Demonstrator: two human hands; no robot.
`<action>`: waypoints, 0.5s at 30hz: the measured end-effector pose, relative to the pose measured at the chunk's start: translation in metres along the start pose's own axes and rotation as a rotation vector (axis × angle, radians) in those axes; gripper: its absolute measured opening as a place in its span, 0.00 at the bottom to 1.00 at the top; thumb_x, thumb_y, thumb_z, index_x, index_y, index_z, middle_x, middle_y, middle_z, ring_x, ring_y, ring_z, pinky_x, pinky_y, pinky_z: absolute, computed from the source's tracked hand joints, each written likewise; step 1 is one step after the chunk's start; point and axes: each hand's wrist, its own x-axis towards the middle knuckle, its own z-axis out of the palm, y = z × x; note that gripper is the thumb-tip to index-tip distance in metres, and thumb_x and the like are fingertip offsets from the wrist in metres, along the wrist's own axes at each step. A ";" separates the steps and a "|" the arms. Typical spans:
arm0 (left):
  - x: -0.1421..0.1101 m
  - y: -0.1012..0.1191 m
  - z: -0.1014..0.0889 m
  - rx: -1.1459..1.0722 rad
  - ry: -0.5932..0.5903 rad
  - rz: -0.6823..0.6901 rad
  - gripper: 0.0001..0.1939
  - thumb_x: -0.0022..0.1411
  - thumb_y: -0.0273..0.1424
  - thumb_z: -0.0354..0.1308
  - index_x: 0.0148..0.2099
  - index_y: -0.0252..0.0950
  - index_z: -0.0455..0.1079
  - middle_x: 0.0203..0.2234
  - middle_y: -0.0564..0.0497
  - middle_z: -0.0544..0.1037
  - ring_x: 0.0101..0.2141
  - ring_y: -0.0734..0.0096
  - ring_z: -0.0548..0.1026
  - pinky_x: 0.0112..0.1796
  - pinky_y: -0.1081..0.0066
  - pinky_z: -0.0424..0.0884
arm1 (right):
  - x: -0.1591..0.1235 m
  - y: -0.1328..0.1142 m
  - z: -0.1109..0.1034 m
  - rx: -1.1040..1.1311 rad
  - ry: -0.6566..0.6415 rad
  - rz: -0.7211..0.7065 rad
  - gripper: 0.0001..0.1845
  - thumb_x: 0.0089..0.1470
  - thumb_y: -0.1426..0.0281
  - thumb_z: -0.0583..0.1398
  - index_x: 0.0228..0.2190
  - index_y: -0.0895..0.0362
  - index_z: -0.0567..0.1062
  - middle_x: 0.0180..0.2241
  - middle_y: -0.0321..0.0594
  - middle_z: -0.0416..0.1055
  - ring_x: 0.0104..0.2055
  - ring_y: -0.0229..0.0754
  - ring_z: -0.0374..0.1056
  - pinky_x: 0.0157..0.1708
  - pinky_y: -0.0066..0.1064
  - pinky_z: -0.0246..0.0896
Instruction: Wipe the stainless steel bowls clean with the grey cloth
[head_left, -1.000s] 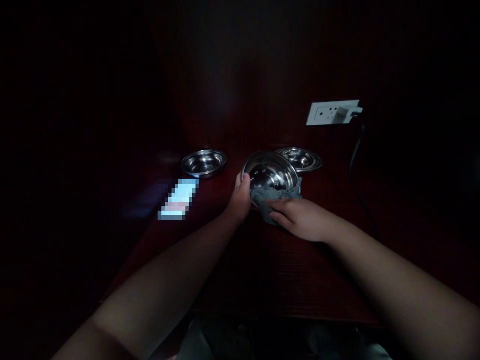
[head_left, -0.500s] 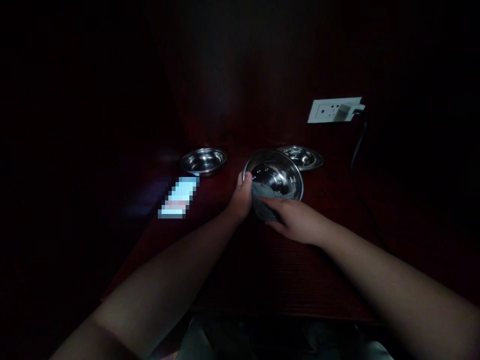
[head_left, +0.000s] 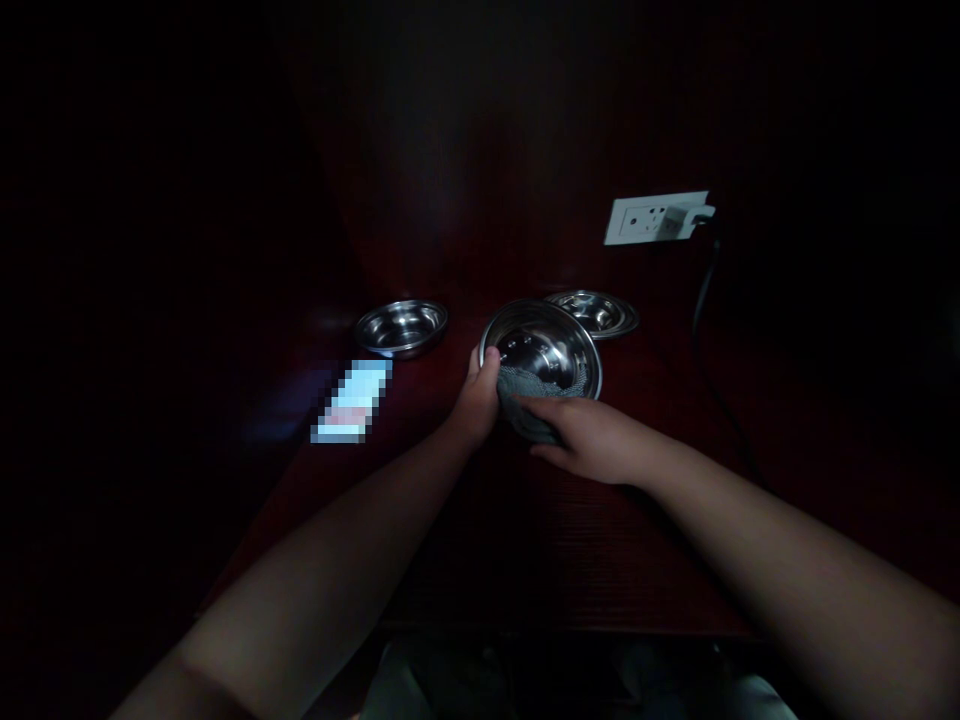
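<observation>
Over the dark red desk (head_left: 600,570), holding a steel bowl (head_left: 551,345) tilted toward the camera.
Clamped on the bowl's left rim with the grip of the left hand (head_left: 478,400), thumb over the edge; closed on a grey cloth (head_left: 519,393) with the grip of the right hand (head_left: 596,438), pressed against the near inside of the bowl. Cannot tell if touching the desk with the bowl's underside. Behind, to the left, a shallow steel dish (head_left: 402,328) near a pixelated bright rectangle (head_left: 351,402); to the right, another steel dish (head_left: 613,318), partly hidden by the bowl.
</observation>
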 end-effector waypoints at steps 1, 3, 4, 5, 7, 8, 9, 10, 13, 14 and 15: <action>0.000 0.000 0.000 0.005 0.005 -0.004 0.24 0.66 0.45 0.46 0.58 0.37 0.60 0.53 0.43 0.71 0.53 0.61 0.70 0.55 0.63 0.63 | 0.000 0.000 0.000 -0.002 0.003 -0.003 0.33 0.52 0.69 0.60 0.59 0.59 0.63 0.52 0.50 0.72 0.50 0.51 0.71 0.50 0.40 0.66; 0.002 -0.001 -0.001 0.023 0.013 -0.009 0.24 0.66 0.45 0.46 0.58 0.37 0.60 0.53 0.43 0.72 0.53 0.60 0.70 0.55 0.62 0.62 | 0.001 0.000 0.002 0.000 0.013 -0.016 0.30 0.54 0.72 0.57 0.59 0.58 0.63 0.51 0.49 0.73 0.50 0.50 0.71 0.50 0.40 0.66; 0.003 -0.002 -0.002 0.030 0.015 -0.009 0.25 0.65 0.46 0.46 0.58 0.37 0.60 0.52 0.43 0.72 0.53 0.60 0.70 0.55 0.62 0.62 | 0.002 0.000 0.003 0.002 0.020 -0.020 0.29 0.55 0.73 0.56 0.59 0.58 0.64 0.51 0.49 0.72 0.51 0.50 0.71 0.50 0.40 0.66; 0.004 -0.003 -0.003 0.037 0.018 -0.013 0.25 0.65 0.46 0.47 0.58 0.38 0.61 0.52 0.44 0.72 0.53 0.60 0.70 0.55 0.62 0.62 | 0.002 0.001 0.004 0.004 0.026 -0.020 0.29 0.55 0.74 0.55 0.59 0.57 0.64 0.52 0.49 0.72 0.51 0.50 0.70 0.50 0.40 0.66; 0.006 -0.006 -0.004 0.043 0.028 -0.026 0.26 0.64 0.48 0.48 0.57 0.38 0.61 0.52 0.44 0.73 0.52 0.60 0.70 0.55 0.61 0.62 | 0.002 0.002 0.005 0.009 0.036 -0.013 0.29 0.55 0.76 0.53 0.59 0.58 0.63 0.53 0.49 0.71 0.53 0.50 0.69 0.51 0.41 0.66; 0.007 -0.007 -0.005 0.042 0.034 -0.030 0.25 0.64 0.48 0.48 0.57 0.38 0.62 0.52 0.44 0.73 0.52 0.60 0.70 0.55 0.61 0.62 | 0.002 0.002 0.006 0.013 0.039 -0.011 0.30 0.55 0.76 0.53 0.59 0.58 0.63 0.54 0.49 0.70 0.54 0.49 0.68 0.52 0.41 0.65; 0.008 -0.007 -0.005 0.039 0.036 -0.032 0.25 0.64 0.48 0.47 0.57 0.38 0.62 0.52 0.44 0.73 0.53 0.59 0.70 0.55 0.61 0.62 | 0.002 0.002 0.007 0.022 0.042 -0.015 0.30 0.55 0.77 0.52 0.60 0.58 0.63 0.54 0.49 0.70 0.54 0.49 0.68 0.52 0.41 0.65; 0.008 -0.007 -0.005 0.036 0.035 -0.033 0.25 0.64 0.48 0.47 0.57 0.38 0.63 0.52 0.44 0.73 0.53 0.59 0.70 0.56 0.61 0.62 | 0.002 0.002 0.007 0.034 0.047 -0.023 0.31 0.54 0.78 0.52 0.60 0.58 0.62 0.54 0.49 0.70 0.54 0.49 0.68 0.53 0.42 0.64; 0.006 -0.005 -0.003 0.019 0.013 -0.032 0.25 0.65 0.48 0.47 0.56 0.38 0.64 0.54 0.44 0.72 0.55 0.59 0.69 0.57 0.61 0.61 | 0.003 0.002 0.008 0.079 0.067 -0.054 0.33 0.52 0.80 0.52 0.60 0.60 0.62 0.54 0.50 0.70 0.55 0.48 0.68 0.54 0.42 0.64; 0.004 -0.003 -0.002 0.008 0.002 -0.038 0.25 0.65 0.48 0.47 0.56 0.38 0.64 0.54 0.44 0.72 0.55 0.59 0.68 0.57 0.62 0.61 | 0.004 0.002 0.009 0.092 0.077 -0.062 0.34 0.51 0.81 0.51 0.60 0.61 0.62 0.55 0.50 0.69 0.55 0.48 0.67 0.55 0.42 0.63; 0.002 -0.001 -0.001 -0.005 -0.011 -0.044 0.26 0.65 0.48 0.47 0.56 0.37 0.64 0.55 0.44 0.71 0.56 0.59 0.68 0.57 0.62 0.60 | 0.004 0.002 0.009 0.102 0.090 -0.068 0.34 0.50 0.81 0.51 0.60 0.62 0.62 0.56 0.50 0.68 0.56 0.48 0.66 0.56 0.43 0.62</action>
